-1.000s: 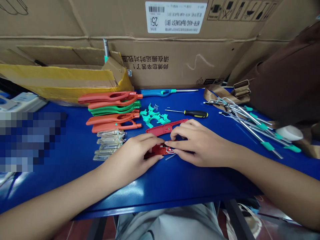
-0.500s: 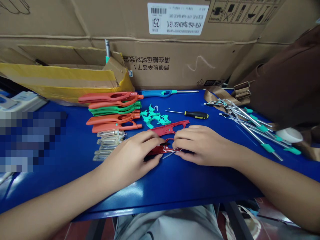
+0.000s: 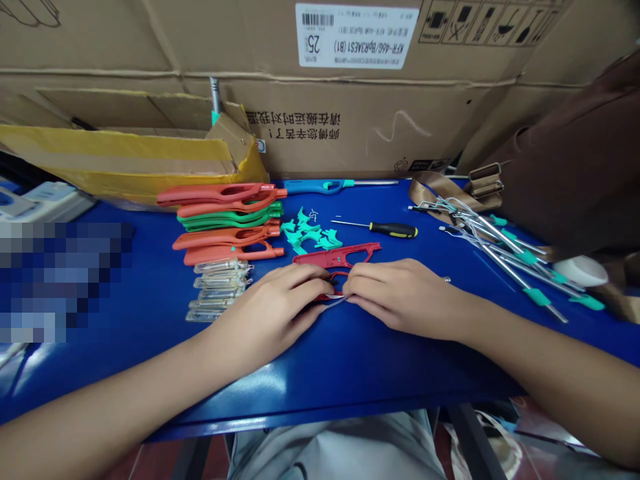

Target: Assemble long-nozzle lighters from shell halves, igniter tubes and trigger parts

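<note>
My left hand [image 3: 273, 308] and my right hand [image 3: 400, 293] meet over a red plastic lighter shell [image 3: 330, 290] lying on the blue table [image 3: 325, 360]. Both hands have their fingers closed on that shell and a thin white wire [image 3: 334, 303] at its near edge. A second red shell half [image 3: 340, 255] lies just behind them. To the left sits a stack of orange and green shells [image 3: 227, 223], with clear fuel tubes [image 3: 217, 290] in front of it. Small teal trigger pieces [image 3: 310, 233] lie in a heap behind the hands.
A black-and-yellow screwdriver [image 3: 385, 229] and a finished blue lighter [image 3: 325, 185] lie further back. Metal rods with teal collars [image 3: 505, 253] are piled at the right beside a brown bag [image 3: 575, 153]. Cardboard boxes [image 3: 325, 87] wall off the back; a yellow-taped box [image 3: 125, 160] stands left.
Both hands have drawn closer together over the red shell, covering most of it. The second red shell half behind them now shows more fully.
</note>
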Motion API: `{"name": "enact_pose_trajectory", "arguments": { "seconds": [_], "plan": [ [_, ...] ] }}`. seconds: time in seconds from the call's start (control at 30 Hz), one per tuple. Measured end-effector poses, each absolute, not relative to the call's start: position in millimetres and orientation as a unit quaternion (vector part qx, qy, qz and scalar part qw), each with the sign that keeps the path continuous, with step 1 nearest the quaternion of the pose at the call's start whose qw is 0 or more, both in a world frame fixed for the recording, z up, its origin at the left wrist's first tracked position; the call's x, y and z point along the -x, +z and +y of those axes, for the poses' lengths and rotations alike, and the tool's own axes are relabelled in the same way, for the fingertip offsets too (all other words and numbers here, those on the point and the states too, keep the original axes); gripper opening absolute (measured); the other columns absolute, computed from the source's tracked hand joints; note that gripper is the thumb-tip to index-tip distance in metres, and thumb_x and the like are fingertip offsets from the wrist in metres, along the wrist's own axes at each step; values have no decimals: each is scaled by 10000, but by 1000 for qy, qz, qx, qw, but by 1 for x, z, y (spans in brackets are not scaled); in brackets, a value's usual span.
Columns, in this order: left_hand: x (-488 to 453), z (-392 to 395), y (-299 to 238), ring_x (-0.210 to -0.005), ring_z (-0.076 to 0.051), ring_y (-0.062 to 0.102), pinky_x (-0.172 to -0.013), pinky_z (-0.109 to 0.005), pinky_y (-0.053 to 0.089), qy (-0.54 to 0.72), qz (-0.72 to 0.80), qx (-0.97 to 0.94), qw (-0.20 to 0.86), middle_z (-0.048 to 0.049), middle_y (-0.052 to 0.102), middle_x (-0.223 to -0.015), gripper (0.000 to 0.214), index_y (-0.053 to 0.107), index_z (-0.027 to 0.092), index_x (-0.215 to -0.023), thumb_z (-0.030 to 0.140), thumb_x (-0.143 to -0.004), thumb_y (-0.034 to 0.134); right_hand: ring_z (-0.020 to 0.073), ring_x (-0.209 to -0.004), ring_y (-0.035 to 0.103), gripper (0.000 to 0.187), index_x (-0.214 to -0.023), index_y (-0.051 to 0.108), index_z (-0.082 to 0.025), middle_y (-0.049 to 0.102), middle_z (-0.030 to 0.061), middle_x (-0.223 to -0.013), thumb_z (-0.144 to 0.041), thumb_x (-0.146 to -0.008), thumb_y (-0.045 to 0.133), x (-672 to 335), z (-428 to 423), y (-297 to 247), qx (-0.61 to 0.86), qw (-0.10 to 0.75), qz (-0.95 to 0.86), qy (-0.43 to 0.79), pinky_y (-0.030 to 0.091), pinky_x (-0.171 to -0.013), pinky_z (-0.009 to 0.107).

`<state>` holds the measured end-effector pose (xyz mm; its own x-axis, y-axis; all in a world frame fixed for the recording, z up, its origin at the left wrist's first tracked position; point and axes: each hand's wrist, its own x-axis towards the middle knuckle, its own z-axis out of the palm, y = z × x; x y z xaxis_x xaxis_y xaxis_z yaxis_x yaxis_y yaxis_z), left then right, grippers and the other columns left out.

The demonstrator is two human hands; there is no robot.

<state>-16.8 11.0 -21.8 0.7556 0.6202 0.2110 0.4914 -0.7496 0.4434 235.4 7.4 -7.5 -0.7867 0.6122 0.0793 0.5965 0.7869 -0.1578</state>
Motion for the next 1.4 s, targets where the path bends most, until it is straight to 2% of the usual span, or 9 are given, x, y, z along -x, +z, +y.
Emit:
{"name": "enact_pose_trajectory", "arguments": {
  "seconds": [0.27, 0.5, 0.67, 0.77, 0.93, 1.07, 1.17, 1.27, 1.4],
  "plan": [
    [18, 11, -22, -1088, -230, 620, -949, -399, 528, 186, 295, -922, 169, -75, 659, -1171, 178, 644, 203, -1135, 200, -1026, 502, 155, -801, 612, 189, -1048, 633, -223, 639, 31, -1132, -263, -1049, 449, -232, 3, -7, 312, 48, -947, 54, 377, -588, 285],
    [18, 12, -21, -1071, -236, 613, -937, -415, 525, 177, 318, -917, 165, -67, 661, -1154, 184, 658, 212, -1125, 199, -1018, 509, 138, -946, 633, 71, -1031, 602, -223, 638, 3, -1154, -239, -1011, 535, -235, 7, -7, 310, 124, -931, 150, 441, -717, 270],
    [18, 11, -20, -1062, -229, 611, -932, -404, 525, 186, 318, -913, 173, -69, 657, -1148, 180, 655, 203, -1126, 195, -1012, 515, 164, -882, 624, 171, -1101, 641, -229, 635, 43, -1173, -241, -1029, 486, -232, 7, -11, 289, 89, -952, 54, 413, -653, 291],
    [18, 11, -21, -1056, -228, 608, -929, -400, 522, 187, 317, -913, 177, -69, 662, -1136, 172, 659, 200, -1114, 200, -1011, 521, 157, -837, 611, 192, -1016, 645, -211, 642, 47, -1152, -251, -1041, 459, -231, 6, -12, 291, 83, -952, 56, 409, -649, 293],
    [20, 11, -19, -1027, -220, 602, -914, -395, 517, 179, 325, -913, 171, -55, 671, -1112, 172, 662, 206, -1105, 172, -1000, 530, 130, -900, 620, 67, -974, 598, -204, 664, 6, -1048, -224, -1005, 543, -234, 8, -8, 307, 158, -909, 234, 449, -760, 262],
    [21, 11, -16, -1001, -218, 604, -892, -388, 518, 172, 331, -912, 171, -52, 679, -1093, 168, 666, 205, -1078, 152, -991, 533, 87, -639, 532, 58, -923, 595, -202, 584, -43, -761, -234, -970, 581, -234, 11, -5, 356, 201, -855, 319, 426, -605, 216],
    [22, 11, -15, -989, -224, 609, -880, -393, 521, 167, 331, -913, 168, -57, 682, -1088, 166, 676, 205, -1062, 160, -991, 533, 86, -609, 520, 68, -1002, 584, -204, 562, -54, -727, -236, -945, 600, -234, 12, -3, 398, 205, -814, 369, 422, -548, 196],
    [22, 11, -15, -1000, -233, 613, -882, -405, 527, 164, 330, -916, 161, -65, 680, -1097, 179, 684, 210, -1070, 177, -997, 525, 85, -628, 528, 184, -1082, 593, -202, 581, -49, -759, -218, -907, 645, -234, 12, -2, 404, 188, -819, 362, 430, -566, 194],
    [22, 11, -15, -1016, -241, 615, -890, -410, 532, 159, 331, -917, 153, -67, 684, -1097, 189, 689, 215, -1076, 168, -992, 526, 93, -664, 531, 184, -1058, 661, -203, 592, -34, -788, -189, -875, 668, -234, 9, 1, 381, 162, -857, 306, 425, -610, 212]
  ]
}}
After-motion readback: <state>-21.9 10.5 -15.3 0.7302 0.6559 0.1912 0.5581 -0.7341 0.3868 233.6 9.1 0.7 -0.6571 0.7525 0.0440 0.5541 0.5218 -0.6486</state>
